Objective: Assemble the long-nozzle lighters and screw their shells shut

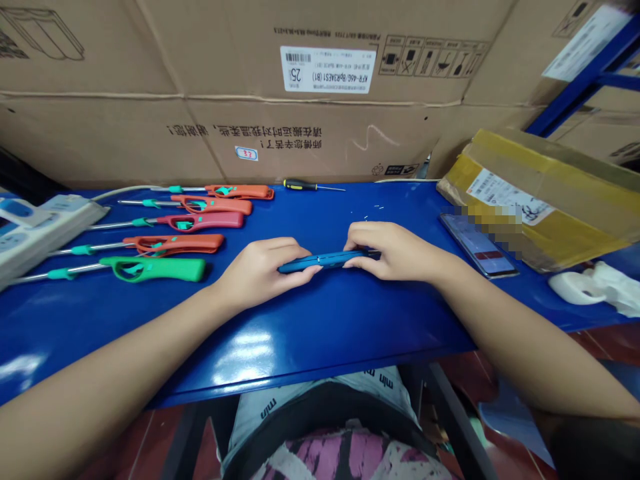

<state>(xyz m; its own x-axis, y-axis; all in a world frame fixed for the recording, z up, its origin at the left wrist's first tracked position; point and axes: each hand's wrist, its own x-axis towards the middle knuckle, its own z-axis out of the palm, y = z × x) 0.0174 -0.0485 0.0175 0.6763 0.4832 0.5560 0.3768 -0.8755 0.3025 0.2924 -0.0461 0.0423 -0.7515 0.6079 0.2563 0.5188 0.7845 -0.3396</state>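
Note:
A slim blue plastic lighter handle (327, 259) is held level above the blue table, with a seam along its edge. My left hand (267, 270) pinches its left end between thumb and fingers. At the opposite end, my right hand (383, 252) grips it the same way, and a short dark tip shows beside the fingers. No metal tube shows on this handle. To the left lie several long-necked lighters: a green lighter (157, 269) nearest me, with red and orange lighters (200, 221) behind it. Their metal tubes point left.
A screwdriver (300, 185) lies at the table's back edge. Small white bits (379, 207) are scattered behind my right hand. On the right are a phone (477, 245), a taped carton (550, 200) and a white object (580, 287). A power strip (55, 220) stands left; large cardboard (200, 67) walls the back.

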